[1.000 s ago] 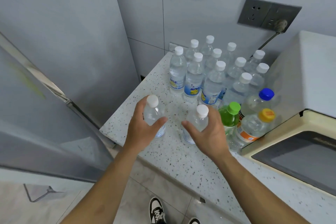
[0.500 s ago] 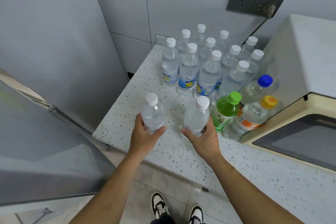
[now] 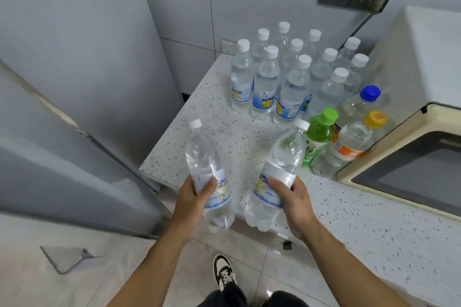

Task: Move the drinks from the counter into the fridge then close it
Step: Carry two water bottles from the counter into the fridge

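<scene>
Left hand [image 3: 193,200]: wrapped round the labelled middle of one clear water bottle [image 3: 208,177], white cap tilted far. Right hand [image 3: 293,203]: gripped likewise round a second water bottle [image 3: 275,177], cap leaning far-right. Both bottles are held off the table [image 3: 361,227], over its near-left edge. Step judged in hand: carrying the pair to the fridge [image 3: 57,157], at left. Next move: a turn left is called for. Remaining drinks [image 3: 291,77]: clear, white-capped, blue-yellow labels, standing at the far table; green, blue and orange-capped ones beside them.
</scene>
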Motion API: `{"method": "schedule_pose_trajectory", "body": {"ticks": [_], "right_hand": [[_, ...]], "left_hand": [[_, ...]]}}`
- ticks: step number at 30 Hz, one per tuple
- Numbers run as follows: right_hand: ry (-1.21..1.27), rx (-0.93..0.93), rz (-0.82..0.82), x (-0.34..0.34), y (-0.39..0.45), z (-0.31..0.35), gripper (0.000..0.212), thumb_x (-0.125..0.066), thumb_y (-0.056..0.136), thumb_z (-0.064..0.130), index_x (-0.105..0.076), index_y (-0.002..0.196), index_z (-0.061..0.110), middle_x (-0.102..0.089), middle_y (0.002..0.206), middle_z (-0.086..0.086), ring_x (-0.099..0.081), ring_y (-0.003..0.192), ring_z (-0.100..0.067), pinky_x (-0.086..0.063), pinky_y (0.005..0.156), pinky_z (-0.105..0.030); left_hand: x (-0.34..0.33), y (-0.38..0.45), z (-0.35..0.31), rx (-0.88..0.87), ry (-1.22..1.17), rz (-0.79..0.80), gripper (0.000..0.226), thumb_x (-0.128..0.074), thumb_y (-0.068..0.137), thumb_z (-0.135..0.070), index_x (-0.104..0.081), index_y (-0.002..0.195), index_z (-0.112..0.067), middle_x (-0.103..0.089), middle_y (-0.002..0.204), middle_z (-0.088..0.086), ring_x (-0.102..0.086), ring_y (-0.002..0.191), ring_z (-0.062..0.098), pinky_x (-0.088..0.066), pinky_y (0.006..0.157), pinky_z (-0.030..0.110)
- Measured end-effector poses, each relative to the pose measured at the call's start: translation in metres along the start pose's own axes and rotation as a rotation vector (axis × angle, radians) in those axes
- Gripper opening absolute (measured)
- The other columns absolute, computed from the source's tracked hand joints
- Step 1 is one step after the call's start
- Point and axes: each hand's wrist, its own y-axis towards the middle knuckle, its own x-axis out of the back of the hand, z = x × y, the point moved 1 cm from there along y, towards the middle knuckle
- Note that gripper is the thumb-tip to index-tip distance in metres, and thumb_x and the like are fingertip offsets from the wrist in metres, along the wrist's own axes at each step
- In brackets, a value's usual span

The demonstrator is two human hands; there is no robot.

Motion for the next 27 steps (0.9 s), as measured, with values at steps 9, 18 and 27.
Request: {"method": "schedule_pose_trajectory", "body": {"ticks": [9, 18, 27], "right_hand": [[0.272, -0.3, 0.255, 0.02, -0.055, -0.025, 0.072, -0.081, 0.061, 0.046, -0.065, 0.114, 0.001, -0.07, 0.094, -0.021, -0.07, 0.076, -0.031, -0.059, 0.07, -0.042], [0.177, -0.4, 0.422, 0.027, -0.124, -0.066, 0.062, -0.063, 0.077, 0.049, -0.063, 0.116, 0.002, -0.073, 0.089, -0.016, -0.072, 0.076, -0.028, -0.058, 0.066, -0.038], [-0.09, -0.448, 0.643, -0.046, -0.178, -0.103, 0.073, -0.066, 0.072, 0.051, -0.061, 0.125, 0.001, -0.075, 0.103, -0.019, -0.074, 0.087, -0.03, -0.059, 0.073, -0.038]], "left_hand": [[-0.003, -0.095, 0.017, 0.174, -0.227, -0.055, 0.04, -0.065, 0.079, -0.045, -0.073, 0.105, -0.015, -0.074, 0.097, 0.02, -0.074, 0.082, 0.031, -0.059, 0.061, 0.036], [0.002, -0.214, 0.061, 0.268, -0.201, -0.243, 0.058, -0.063, 0.079, -0.057, -0.067, 0.114, -0.011, -0.075, 0.102, 0.016, -0.074, 0.09, 0.031, -0.061, 0.076, 0.043], [0.059, -0.3, 0.083, 0.302, -0.357, -0.506, 0.07, -0.06, 0.068, -0.06, -0.067, 0.117, -0.011, -0.075, 0.108, 0.013, -0.072, 0.096, 0.031, -0.055, 0.087, 0.044]]}}
